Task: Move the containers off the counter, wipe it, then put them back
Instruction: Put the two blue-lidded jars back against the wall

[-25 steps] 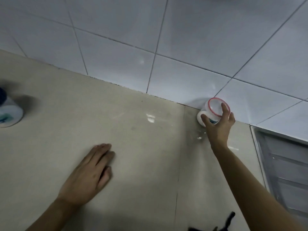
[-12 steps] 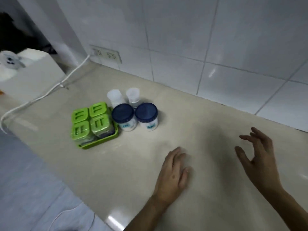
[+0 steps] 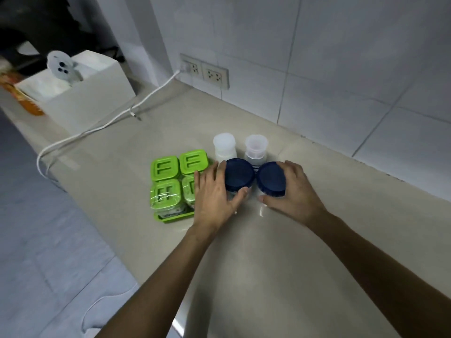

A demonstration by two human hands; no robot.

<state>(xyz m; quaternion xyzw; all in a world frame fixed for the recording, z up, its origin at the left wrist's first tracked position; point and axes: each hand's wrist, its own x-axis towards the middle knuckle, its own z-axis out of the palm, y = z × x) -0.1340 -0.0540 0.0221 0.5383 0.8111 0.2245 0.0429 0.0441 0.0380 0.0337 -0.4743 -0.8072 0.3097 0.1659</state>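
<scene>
At centre frame, on the beige worktop (image 3: 280, 252), two jars with dark blue lids stand side by side, lids touching or nearly so. The left hand (image 3: 214, 193) wraps the left blue-lidded jar (image 3: 239, 175), thumb on its near side and fingers on its far left side: grip closed around that jar. The right hand (image 3: 291, 191) cups the right blue-lidded jar (image 3: 272, 179) likewise, thumb at the near base, fingers over the far side. Both jars appear to rest on the worktop; whether either is lifted cannot be told.

Just behind them stand two translucent white containers (image 3: 224, 147), close against the blue lids. Left of centre, a green tray (image 3: 170, 217) carries four green-lidded tubs (image 3: 164, 168); the left hand overlaps the near right tub and hides part of it.

Upper left: a white box (image 3: 92, 93), a white cable (image 3: 102, 124) running across the worktop to wall sockets (image 3: 205, 70). Objects on and beyond the box are blurred and cannot be identified. Jar labels are hidden by lids and hands.
</scene>
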